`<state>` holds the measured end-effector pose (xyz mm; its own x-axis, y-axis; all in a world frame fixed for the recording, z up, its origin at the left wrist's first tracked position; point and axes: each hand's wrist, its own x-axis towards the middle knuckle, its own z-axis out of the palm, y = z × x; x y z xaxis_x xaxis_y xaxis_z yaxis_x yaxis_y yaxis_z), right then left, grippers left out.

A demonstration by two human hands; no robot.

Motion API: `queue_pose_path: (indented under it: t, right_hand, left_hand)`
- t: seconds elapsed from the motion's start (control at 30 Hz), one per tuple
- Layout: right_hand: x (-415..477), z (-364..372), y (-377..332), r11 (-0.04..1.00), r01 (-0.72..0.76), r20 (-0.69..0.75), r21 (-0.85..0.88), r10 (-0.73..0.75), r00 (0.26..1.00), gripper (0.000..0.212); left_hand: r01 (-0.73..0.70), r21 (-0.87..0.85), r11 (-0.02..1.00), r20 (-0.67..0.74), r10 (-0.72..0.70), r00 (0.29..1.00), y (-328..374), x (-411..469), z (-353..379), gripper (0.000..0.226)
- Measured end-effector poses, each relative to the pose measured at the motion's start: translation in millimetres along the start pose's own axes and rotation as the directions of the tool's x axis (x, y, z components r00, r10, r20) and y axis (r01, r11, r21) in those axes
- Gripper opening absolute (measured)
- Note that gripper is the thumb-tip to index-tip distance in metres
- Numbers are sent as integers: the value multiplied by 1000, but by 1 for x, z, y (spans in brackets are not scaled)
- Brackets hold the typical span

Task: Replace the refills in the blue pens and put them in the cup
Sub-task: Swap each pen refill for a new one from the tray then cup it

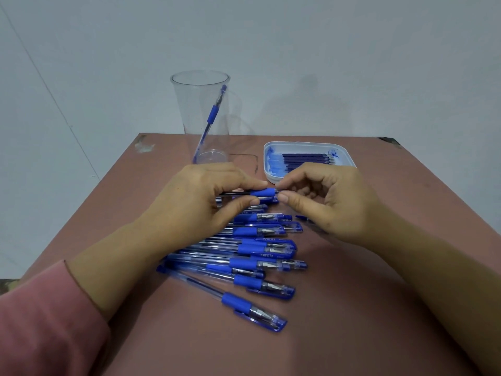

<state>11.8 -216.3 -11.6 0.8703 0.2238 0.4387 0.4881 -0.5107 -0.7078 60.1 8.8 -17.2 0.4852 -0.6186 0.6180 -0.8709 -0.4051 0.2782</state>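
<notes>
Just one pen (213, 115) in the cup (189, 109) so far; left grip (189, 196) pinches another pen (261, 192), right grip (333, 202) pinches its tip end; whole pile (252, 264) waits on the counter (379, 280).

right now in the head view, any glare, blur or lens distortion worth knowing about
Head view: soft even light, faint shadow of the cup on the wall to its right, no strong glare; wide-angle stretch fans the table edges out toward the camera; whole frame slightly soft, print on the loose pens barely readable.
</notes>
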Motion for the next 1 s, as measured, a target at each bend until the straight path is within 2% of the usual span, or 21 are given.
queue_pose_path:
  t: [0.13, 0.23, 0.37, 0.43, 0.57, 0.73, 0.8, 0.9, 1.0]
  right_hand:
    - [-1, -3, -1, 1000, 10, -9, 24, -10, 1000, 19]
    - [0, -2, -1, 991, 87, -16, -100, -88, 996, 13]
    - [1, -3, -1, 970, 173, -27, -169, -179, 983, 23]
    - [1, -4, 0, 975, 147, -36, -168, -155, 987, 25]
    - [2, -4, 4, 959, 160, -12, -234, -168, 986, 15]
    - [-1, -5, 1, 981, 98, -7, -165, -101, 995, 39]
    - [-1, -4, 0, 993, 46, -17, -108, -48, 999, 27]
    - [1, -3, 1, 993, 23, -11, -117, -25, 1000, 11]
    - [2, -6, 1, 998, -31, 6, -46, 32, 999, 17]
  left_hand:
    - [1, 3, 1000, -10, -1, 1000, 0, 1, 0, 26]
    - [1, 8, 1000, -4, -1, 1000, 0, 0, 0, 26]
    - [7, -7, 1000, -4, -7, 1000, 0, 0, 0, 27]
    - [2, -7, 1000, -4, -2, 1000, 0, 1, 0, 27]
    - [1, -4, 1000, 7, -1, 1000, 1, 1, 0, 27]
    - [0, 5, 1000, -5, 0, 1000, -1, 1, 1, 26]
    - [-1, 4, 1000, -5, 1, 1000, 0, 1, 0, 27]
    - [9, 3, 1000, 2, -9, 1000, 1, 1, 1, 27]
    - [37, 10, 999, -1, -37, 999, -1, 1, 0, 25]
